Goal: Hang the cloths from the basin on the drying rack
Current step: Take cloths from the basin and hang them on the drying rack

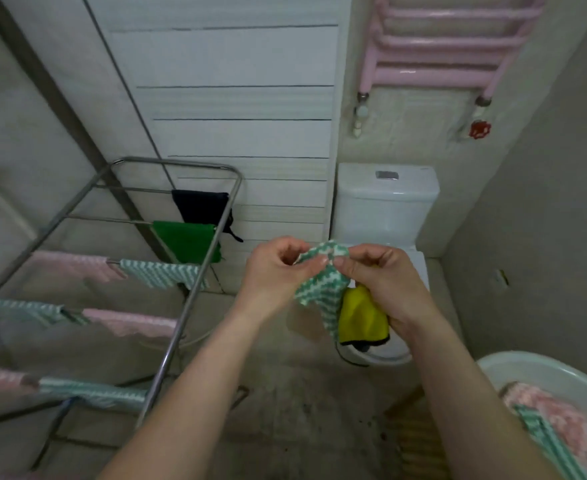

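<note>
We are opening out the green-and-white zigzag cloth (323,292), left hand (278,268) and right hand (385,282) fingers clamped on its top edge; next, probably draping it over the silver metal-tube drying rack (195,292), left

The only view came from a head-worn wide-angle camera that looked forward and steeply down, bending straight lines at the edges. The left hand (278,268) and right hand (385,282), with the green-and-white cloth (323,289) between them, sat close below it at mid-frame. The drying rack (195,292) filled the left side, the basin (534,372) was cut by the lower right corner, and the toilet (385,199) seemed farthest off, right of centre
</note>
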Tool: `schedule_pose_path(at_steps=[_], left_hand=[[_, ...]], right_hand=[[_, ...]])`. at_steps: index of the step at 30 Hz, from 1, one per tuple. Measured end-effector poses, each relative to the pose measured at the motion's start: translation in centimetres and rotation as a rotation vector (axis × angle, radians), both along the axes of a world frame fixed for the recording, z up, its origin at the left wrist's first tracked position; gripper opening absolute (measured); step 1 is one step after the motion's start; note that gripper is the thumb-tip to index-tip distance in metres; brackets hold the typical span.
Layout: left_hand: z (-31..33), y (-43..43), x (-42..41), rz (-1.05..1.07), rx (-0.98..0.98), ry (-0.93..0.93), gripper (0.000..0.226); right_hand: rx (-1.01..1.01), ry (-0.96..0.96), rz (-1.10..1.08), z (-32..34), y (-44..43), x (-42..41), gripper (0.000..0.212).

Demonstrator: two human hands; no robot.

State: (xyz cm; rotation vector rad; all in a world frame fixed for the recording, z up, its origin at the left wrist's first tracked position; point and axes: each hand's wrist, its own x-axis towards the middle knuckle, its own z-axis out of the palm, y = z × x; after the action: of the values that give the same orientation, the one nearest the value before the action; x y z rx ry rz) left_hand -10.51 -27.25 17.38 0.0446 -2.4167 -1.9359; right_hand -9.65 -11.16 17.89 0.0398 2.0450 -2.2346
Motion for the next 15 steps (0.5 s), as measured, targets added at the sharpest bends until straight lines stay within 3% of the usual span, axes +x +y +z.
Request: schedule_pose_path(at_steps=[4,8,12,15], left_hand=[[0.1,-5.6,-0.1,0.076,-0.061,0.045,0.005],[0.5,-10.8,-0.7,0.137,-0.130,0.121,0.003],[1.8,-14.6,-1.2,0.172,0.062,0.118,0.014],[2.4,-16.7,-1.9,0.153,0.179,0.061,0.028]], right_hand=[[0.121,0.036,0.001,0.6,-4.8,-1.8,0.022],[0.064,0.012,0.077,1.2,-9.8,-3.3,0.025],[0.138,0.009,0.353,2.3,-13.7,-5.4,0.026],[0.175,-0.003,0.516,2.8,-14.3,-7.1,0.015]])
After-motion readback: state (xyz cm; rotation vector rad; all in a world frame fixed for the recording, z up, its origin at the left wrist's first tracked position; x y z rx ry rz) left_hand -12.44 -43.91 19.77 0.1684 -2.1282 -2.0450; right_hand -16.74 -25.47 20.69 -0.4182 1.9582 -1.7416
